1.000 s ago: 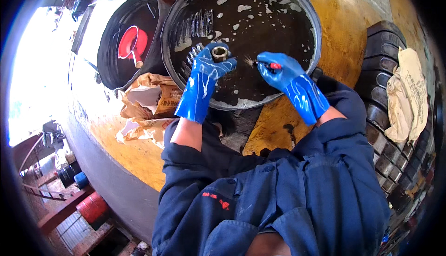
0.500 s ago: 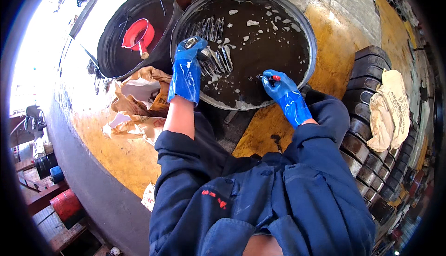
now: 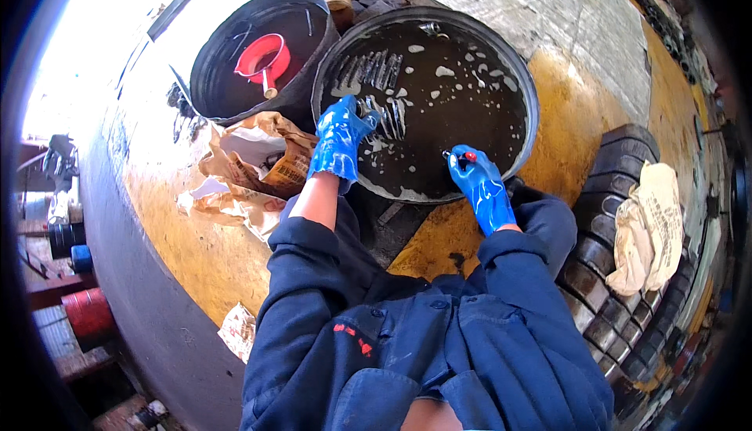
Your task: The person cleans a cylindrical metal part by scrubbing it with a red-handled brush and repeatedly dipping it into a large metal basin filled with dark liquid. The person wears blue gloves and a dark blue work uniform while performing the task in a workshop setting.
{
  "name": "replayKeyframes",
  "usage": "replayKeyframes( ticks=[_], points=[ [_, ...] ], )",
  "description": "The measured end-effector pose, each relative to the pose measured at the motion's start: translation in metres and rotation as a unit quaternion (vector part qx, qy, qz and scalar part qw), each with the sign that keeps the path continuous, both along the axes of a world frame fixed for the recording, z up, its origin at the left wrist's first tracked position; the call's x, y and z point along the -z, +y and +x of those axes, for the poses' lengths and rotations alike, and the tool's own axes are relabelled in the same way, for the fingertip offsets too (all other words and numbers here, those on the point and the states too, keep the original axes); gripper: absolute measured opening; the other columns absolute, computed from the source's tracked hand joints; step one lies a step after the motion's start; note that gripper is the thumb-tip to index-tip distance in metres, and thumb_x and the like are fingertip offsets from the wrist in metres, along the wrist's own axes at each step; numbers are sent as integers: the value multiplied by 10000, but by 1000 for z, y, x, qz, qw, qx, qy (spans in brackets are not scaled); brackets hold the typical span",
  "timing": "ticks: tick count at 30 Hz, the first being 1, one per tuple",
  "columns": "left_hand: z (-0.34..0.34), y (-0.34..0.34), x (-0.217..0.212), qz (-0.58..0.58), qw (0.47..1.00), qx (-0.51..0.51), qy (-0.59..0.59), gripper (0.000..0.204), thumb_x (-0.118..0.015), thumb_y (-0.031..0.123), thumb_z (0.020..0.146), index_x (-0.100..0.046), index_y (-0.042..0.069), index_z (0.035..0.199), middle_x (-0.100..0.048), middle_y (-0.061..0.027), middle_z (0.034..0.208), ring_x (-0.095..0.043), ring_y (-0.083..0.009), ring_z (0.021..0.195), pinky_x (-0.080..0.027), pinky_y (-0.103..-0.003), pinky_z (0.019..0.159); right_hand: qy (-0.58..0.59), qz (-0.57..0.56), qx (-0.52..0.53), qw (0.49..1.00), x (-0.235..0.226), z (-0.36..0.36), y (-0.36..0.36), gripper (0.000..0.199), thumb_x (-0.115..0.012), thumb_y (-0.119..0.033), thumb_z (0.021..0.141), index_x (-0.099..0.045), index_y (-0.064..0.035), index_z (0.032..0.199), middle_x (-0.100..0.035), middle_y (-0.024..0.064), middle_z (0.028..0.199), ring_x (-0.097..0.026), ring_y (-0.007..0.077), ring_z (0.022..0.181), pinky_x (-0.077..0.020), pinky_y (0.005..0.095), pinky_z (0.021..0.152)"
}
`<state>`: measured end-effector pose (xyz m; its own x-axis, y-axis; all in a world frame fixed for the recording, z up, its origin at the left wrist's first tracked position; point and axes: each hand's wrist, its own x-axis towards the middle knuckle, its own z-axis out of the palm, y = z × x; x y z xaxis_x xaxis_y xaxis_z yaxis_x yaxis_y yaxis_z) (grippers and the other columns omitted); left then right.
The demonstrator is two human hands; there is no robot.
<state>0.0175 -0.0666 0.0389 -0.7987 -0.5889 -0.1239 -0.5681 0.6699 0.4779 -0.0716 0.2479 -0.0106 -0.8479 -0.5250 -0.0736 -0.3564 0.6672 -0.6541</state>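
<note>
My left hand, in a wet blue rubber glove, is closed at the left side of a large round tub of dark liquid. Its fingers grip a small metal part, mostly hidden by the glove. Two rows of shiny metal pieces lie in the tub close by. Over the tub's near right edge, my right hand, gloved alike, is closed around a slim tool with a red end. Its dark tip points left, apart from the metal part.
Left of the tub stands a black bucket with a red dipper in it. An opened brown paper sack lies beside my left forearm. Stacked dark metal blocks with a tan sack on them stand at right.
The view has shifted, so the tub sits lower in it. My left hand has turned, and the metal part shows less between its fingers. The right hand keeps hold of the red-ended tool.
</note>
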Motion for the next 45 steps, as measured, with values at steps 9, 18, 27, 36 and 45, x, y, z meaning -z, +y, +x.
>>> replayKeyframes(
  ticks=[9,18,27,36,45],
  points=[
    [24,16,-54,154,974,-38,159,705,-747,668,833,-724,-1,1055,-747,-246,972,-733,-399,942,-561,-464,819,-20,-99,-73,992,43,-18,1,102,-680,-135,943,-674,-35,925,-644,102,803,-633,182,748,-519,321,730],
    [18,12,-61,146,977,-58,141,733,-721,730,812,-729,28,1024,-745,-226,954,-724,-404,914,-552,-463,823,-5,-170,-63,983,101,-28,21,71,-682,-41,945,-685,-13,1010,-705,53,959,-656,158,883,-529,284,850],
    [27,-7,-75,121,963,-69,231,622,-695,634,905,-734,20,995,-747,-178,903,-715,-302,841,-543,-410,761,-32,-141,-45,988,79,-21,14,102,-681,-80,978,-710,-23,1058,-724,44,947,-678,137,859,-538,292,819],
    [25,-7,-75,137,953,-65,263,589,-678,607,931,-742,27,1012,-747,-149,899,-708,-272,830,-539,-389,749,-38,-156,-36,986,83,-28,23,107,-693,-70,971,-712,-19,1064,-732,54,933,-680,123,856,-542,274,810],
    [47,-12,-72,157,932,-102,310,558,-661,580,958,-750,34,1028,-748,-120,895,-700,-241,819,-535,-369,738,9,-85,-64,994,43,-6,2,135,-696,-114,966,-712,-19,1060,-720,82,889,-654,134,797,-527,310,764]
  ],
)
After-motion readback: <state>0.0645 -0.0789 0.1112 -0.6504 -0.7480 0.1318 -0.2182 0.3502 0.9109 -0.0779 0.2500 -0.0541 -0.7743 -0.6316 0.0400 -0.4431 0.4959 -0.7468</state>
